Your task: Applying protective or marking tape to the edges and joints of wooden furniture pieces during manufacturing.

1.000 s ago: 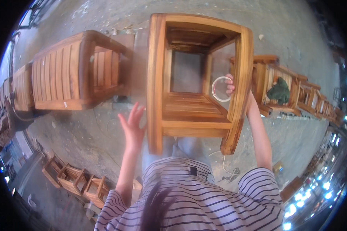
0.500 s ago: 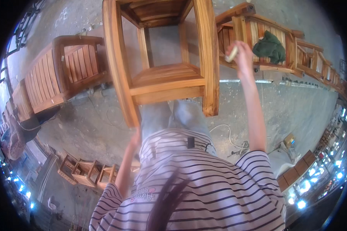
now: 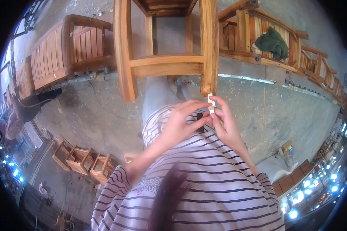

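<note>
In front of my waist, both my hands meet at a small pale, narrow block point(image 3: 211, 104) that looks flat-sided. The fingers and thumb of my right hand point(image 3: 228, 125) pinch it from the right. My left hand point(image 3: 181, 122) reaches in from the other side, its index finger and thumb closed on the lower part. The fingers partly cover the block, and I cannot make out its exact kind. Just beyond stands a wooden chair frame point(image 3: 165, 69) with thick posts and a crossbar; its right post ends close to the block.
Slatted wooden benches stand at left point(image 3: 48, 54) and right, the right one bearing a dark green cloth point(image 3: 273, 43). Small wooden chairs point(image 3: 80, 159) are at lower left. A pale cable point(image 3: 263, 107) lies on the concrete floor point(image 3: 104, 115). Brown panels point(image 3: 293, 178) are at lower right.
My right hand has come down and inward from beside the right bench, bringing the pale block. My left hand has left the chair's left post and joined it. The chair now appears higher in view.
</note>
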{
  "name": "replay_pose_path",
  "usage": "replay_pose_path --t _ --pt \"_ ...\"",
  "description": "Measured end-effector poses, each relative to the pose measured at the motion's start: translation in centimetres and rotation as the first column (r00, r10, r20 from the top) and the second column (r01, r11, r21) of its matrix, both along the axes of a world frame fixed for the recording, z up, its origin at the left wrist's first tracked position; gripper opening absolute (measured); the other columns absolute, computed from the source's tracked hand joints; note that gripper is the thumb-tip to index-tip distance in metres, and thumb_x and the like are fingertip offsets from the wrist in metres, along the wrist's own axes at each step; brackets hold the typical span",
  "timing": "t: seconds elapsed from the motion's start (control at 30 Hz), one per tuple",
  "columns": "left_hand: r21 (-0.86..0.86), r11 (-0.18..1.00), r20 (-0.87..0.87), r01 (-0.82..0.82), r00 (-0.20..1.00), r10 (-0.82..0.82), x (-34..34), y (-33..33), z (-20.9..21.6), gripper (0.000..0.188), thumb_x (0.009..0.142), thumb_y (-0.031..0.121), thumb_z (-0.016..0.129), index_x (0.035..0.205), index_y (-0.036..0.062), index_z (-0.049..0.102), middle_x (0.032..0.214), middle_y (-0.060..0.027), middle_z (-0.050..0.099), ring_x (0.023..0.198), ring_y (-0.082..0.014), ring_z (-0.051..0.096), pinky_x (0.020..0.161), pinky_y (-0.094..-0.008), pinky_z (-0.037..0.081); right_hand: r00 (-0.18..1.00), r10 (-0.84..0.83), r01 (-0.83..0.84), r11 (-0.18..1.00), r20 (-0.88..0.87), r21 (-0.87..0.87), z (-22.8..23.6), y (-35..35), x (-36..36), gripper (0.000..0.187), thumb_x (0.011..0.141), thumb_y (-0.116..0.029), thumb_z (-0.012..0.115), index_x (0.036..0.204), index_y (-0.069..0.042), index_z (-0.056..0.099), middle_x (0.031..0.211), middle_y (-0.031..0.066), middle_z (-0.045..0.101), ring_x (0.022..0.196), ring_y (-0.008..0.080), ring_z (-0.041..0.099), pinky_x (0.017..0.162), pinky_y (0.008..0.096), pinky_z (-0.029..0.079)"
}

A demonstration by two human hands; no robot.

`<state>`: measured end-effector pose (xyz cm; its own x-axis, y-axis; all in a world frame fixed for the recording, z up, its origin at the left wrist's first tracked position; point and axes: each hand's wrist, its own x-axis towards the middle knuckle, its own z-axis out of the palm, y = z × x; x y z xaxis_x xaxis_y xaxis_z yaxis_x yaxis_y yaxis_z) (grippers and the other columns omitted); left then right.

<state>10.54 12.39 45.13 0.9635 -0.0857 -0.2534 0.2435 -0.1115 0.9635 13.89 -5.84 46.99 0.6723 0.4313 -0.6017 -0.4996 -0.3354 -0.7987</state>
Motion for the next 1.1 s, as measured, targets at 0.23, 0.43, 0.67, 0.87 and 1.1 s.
replay_pose_path --t 0.23,0.43,0.67,0.87,1.1 --pt "0.036 0.997 -0.019 -0.075 0.997 0.075 -2.4 1.9 0.4 0.025 0.076 0.007 0.078 0.1 0.0028 0.072 0.096 -0.0123 0.07 0.09 -0.0285 0.065 0.08 -0.0364 0.05 0.998 0.056 -0.054 0.995 0.026 -0.082 0.9 2.9 -2.9 0.05 0.094 0.004 0.045 0.142 -0.01 0.038 0.082 0.0084 0.061 0.07 0.0141 0.057 0.07 0.0276 0.047" --pt "0.099 0.979 0.1 -0.18 0.98 0.171 -5.5 4.7 0.4 0.012 0.076 0.011 0.078 0.087 0.0076 0.074 0.094 -0.0064 0.068 0.092 -0.026 0.06 0.081 -0.0369 0.047 0.989 0.109 -0.107 0.994 0.099 -0.028 1.4 6.1 -5.5 0.051 0.094 0.003 0.046 0.143 -0.009 0.037 0.082 0.0081 0.06 0.072 0.0153 0.06 0.073 0.0283 0.049" --pt "0.112 0.976 0.163 -0.187 0.972 0.168 -7.8 7.3 1.3 0.015 0.073 0.004 0.079 0.088 0.0067 0.074 0.092 -0.0077 0.068 0.094 -0.0247 0.062 0.084 -0.0342 0.049 0.975 0.104 -0.114 0.993 0.195 0.042 1.0 8.3 -7.8 0.049 0.094 0.004 0.049 0.141 -0.008 0.041 0.083 0.0073 0.062 0.071 0.013 0.062 0.075 0.0267 0.05" --pt "0.116 0.971 0.261 -0.209 0.95 0.174 -9.6 8.3 1.2 0.015 0.074 0.005 0.079 0.089 0.0059 0.074 0.091 -0.0075 0.068 0.091 -0.0242 0.062 0.083 -0.034 0.049 0.944 -0.016 0.023 1.0 0.33 -0.016 0.2 10.0 -9.5 0.036 0.093 0.006 0.053 0.127 -0.004 0.052 0.082 0.0074 0.068 0.065 0.0126 0.063 0.064 0.024 0.051" --pt "0.126 0.95 0.225 -0.284 0.941 0.252 -9.8 9.0 1.5 0.018 0.076 0.008 0.079 0.094 0.0053 0.076 0.095 -0.0084 0.07 0.092 -0.0232 0.064 0.082 -0.0336 0.05 0.929 -0.077 0.105 0.993 0.362 -0.061 0.4 10.6 -9.9 0.012 0.094 -0.001 0.059 0.106 -0.001 0.062 0.075 0.0082 0.068 0.062 0.0113 0.064 0.059 0.0251 0.051"
